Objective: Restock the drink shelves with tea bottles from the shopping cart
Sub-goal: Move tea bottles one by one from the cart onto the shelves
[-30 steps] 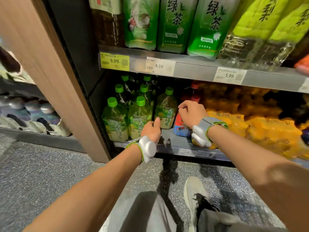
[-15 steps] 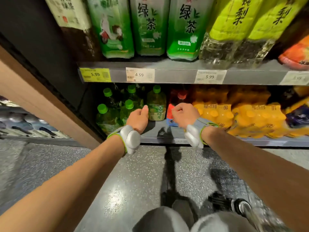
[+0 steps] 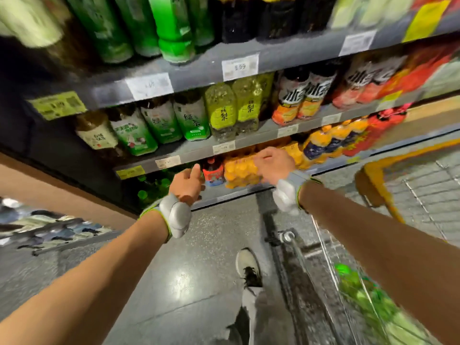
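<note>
Both my hands hang in the air in front of the bottom drink shelf [image 3: 231, 195] and hold nothing. My left hand [image 3: 188, 184] has loosely curled fingers and the thumb raised. My right hand [image 3: 275, 164] is loosely curled in front of the orange bottles. Small green-capped tea bottles [image 3: 151, 188] stand in shadow at the left end of the bottom shelf, left of my left hand. A wire shopping cart [image 3: 423, 195] with a yellow handle stands at the right. Blurred green bottles [image 3: 361, 295] lie in the cart at lower right, partly behind my right forearm.
A red-labelled bottle [image 3: 212, 171] and packed orange bottles [image 3: 241, 170] fill the bottom shelf between my hands. Higher shelves carry large green tea bottles [image 3: 191, 118], yellow-green bottles [image 3: 221, 110] and dark bottles. A wooden side panel [image 3: 62, 192] closes the shelf at left. My shoe [image 3: 249, 267] stands on the speckled floor.
The view has risen and swung right, bringing the cart into sight. Both hands have come away from the bottom shelf's bottles and now hang free in front of it.
</note>
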